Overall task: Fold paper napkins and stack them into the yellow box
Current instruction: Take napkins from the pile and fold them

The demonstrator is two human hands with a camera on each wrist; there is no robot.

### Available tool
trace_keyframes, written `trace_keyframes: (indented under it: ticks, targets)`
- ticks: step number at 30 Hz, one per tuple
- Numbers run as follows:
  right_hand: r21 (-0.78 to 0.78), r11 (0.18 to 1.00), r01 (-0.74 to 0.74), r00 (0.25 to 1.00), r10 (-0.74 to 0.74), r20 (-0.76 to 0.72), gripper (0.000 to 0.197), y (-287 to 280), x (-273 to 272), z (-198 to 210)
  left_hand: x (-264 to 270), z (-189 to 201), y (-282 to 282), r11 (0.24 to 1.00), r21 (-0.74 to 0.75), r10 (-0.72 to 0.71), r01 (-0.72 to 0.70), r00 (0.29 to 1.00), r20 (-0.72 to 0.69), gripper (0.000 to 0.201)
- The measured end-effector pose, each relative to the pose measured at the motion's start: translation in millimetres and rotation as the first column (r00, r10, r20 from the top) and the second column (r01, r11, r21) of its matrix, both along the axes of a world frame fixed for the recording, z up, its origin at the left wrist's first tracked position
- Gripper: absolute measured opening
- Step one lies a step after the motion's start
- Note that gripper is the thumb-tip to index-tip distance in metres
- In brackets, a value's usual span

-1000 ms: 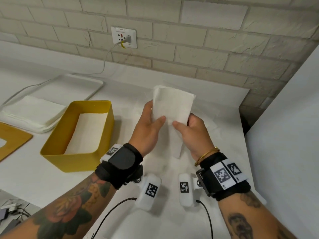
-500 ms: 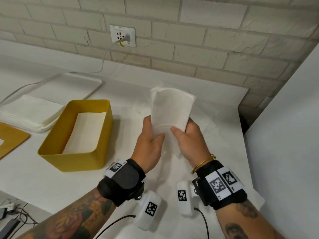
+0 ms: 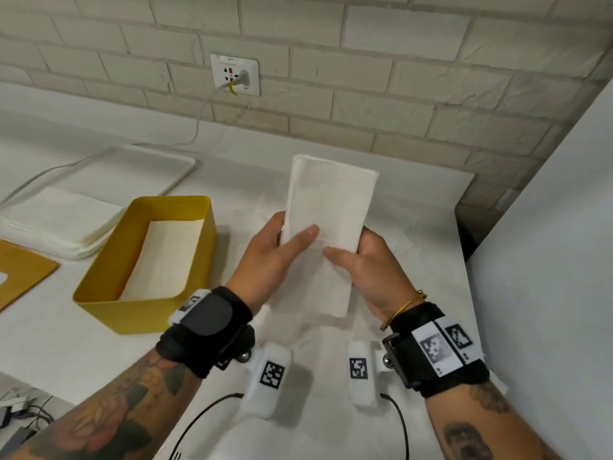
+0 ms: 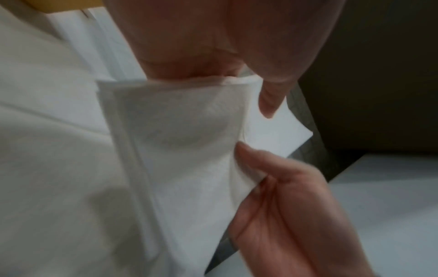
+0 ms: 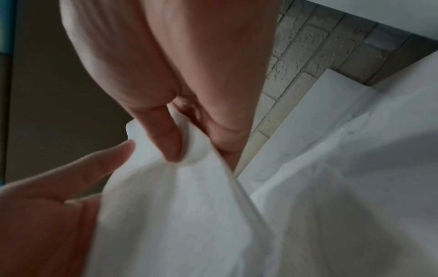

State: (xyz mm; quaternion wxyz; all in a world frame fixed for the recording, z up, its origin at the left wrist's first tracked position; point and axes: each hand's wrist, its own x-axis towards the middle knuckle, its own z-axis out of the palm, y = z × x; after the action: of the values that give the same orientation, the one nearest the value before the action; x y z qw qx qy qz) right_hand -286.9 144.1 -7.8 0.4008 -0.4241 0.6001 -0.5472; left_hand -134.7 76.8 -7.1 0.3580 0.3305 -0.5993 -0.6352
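On the white tabletop (image 3: pixel 59 343), I've drawn the folded napkin (image 3: pixel 326 207) nearer; both hands' fingers (image 3: pixel 300 239) pinch it, box (image 3: pixel 99 303) at nine o'clock awaits.

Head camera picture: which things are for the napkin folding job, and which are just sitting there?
For the job:
- folded napkin, held up by the left hand and right hand
- yellow box, one napkin already inside
- stack of flat napkins

Just lying about:
- white tray
- wall socket with a cable plugged in
- yellow board
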Motion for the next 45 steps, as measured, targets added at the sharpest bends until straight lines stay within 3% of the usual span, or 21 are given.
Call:
trace_keyframes:
  ticks: [4, 9, 11, 15, 17, 22, 30, 32, 35, 36, 41, 45]
  targets:
    - [0.066, 0.984, -0.167, 0.983, 0.160, 0.094, 0.029, -2.5, 2.3, -5.4, 6.9, 9.1, -9.7, 0.979, 0.188, -0.064, 0.075, 0.996, -0.064, 0.034]
    - [0.238, 0.938, -0.253, 0.967, 0.250, 0.043, 0.018, 4.6, 1.3, -22.6, 17.1, 19.3, -26.3, 0.977, 0.161, 0.165, -0.143, 0.977, -0.138, 0.022]
    - [0.312, 0.929, -0.197, 0.978, 0.206, 0.004, 0.013, 9.8, -11.0, -24.9, 25.9, 28.9, -37.0, 0.967, 0.169, 0.223, -0.193, 0.958, -0.181, 0.020]
    - [0.415, 0.902, 0.122, 0.988, -0.071, -0.138, 0.005, 11.6, -38.2, -27.9, 42.4, 39.7, -47.3, 0.960, 0.181, 0.250, -0.212, 0.944, -0.218, 0.022]
    - [0.463, 0.865, 0.194, 0.969, -0.096, -0.226, 0.014, 9.6, -41.6, -32.3, 46.2, 38.7, -45.6, 0.958, 0.183, 0.257, -0.221, 0.945, -0.204, 0.021]
    - [0.513, 0.820, 0.253, 0.959, -0.142, -0.247, 0.043, -2.4, -27.0, -43.6, 42.8, 31.4, -37.1, 0.954, 0.197, 0.260, -0.227, 0.952, -0.161, 0.021]
    - [0.378, 0.883, 0.278, 0.956, -0.215, -0.199, 0.038, -15.7, -16.6, -45.3, 35.3, 27.7, -26.5, 0.961, 0.195, 0.227, -0.197, 0.962, -0.152, 0.018]
    - [0.339, 0.899, 0.275, 0.961, -0.256, -0.102, 0.033, -11.8, -24.4, -37.9, 36.1, 26.9, -25.0, 0.958, 0.202, 0.235, -0.203, 0.961, -0.148, 0.017]
    - [0.334, 0.918, 0.214, 0.944, -0.282, 0.170, 0.013, -1.6, -46.2, -22.4, 38.8, 24.9, -24.1, 0.948, 0.239, 0.251, -0.211, 0.956, -0.151, 0.021]
    - [0.349, 0.916, 0.196, 0.946, -0.270, 0.178, 0.012, 2.2, -56.0, -19.7, 39.5, 24.2, -23.5, 0.944, 0.249, 0.256, -0.214, 0.955, -0.148, 0.023]
    - [0.428, 0.853, 0.298, 0.951, -0.303, -0.059, 0.004, 17.0, -96.0, -23.7, 38.3, 15.7, -14.3, 0.947, 0.269, 0.213, -0.176, 0.971, -0.112, 0.019]
    - [0.465, 0.840, 0.281, 0.954, -0.296, -0.042, 0.012, 23.9, -99.2, -30.7, 29.0, 1.0, -4.7, 0.940, 0.318, 0.147, -0.126, 0.988, -0.043, 0.017]
